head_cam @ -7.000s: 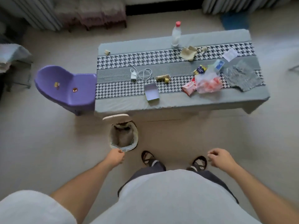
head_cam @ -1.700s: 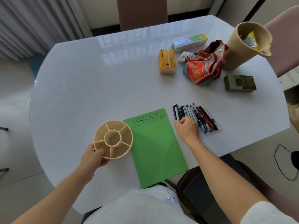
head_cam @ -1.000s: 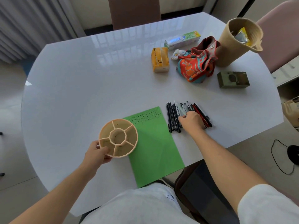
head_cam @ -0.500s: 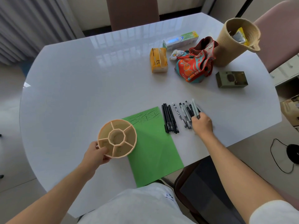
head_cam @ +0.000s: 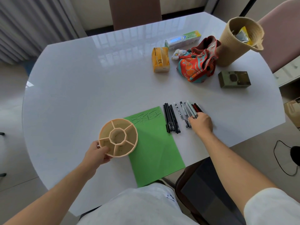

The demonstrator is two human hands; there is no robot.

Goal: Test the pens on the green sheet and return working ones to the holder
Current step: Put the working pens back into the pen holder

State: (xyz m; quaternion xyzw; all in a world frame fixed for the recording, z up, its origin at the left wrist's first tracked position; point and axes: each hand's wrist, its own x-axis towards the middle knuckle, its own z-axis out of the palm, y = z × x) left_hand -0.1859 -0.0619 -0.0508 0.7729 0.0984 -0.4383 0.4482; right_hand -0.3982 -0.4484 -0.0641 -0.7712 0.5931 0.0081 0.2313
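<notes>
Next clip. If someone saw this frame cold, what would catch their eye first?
Probably the green sheet at the table's near edge, scribbled at its far end, with the left hand gripping the round holder on its left corner. Just right, the right hand reaches into a row of pens.

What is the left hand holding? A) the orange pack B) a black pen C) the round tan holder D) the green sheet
C: the left hand grips the near rim of the round tan holder, which stands beside the green sheet, while the right hand is over at the pens.
</notes>
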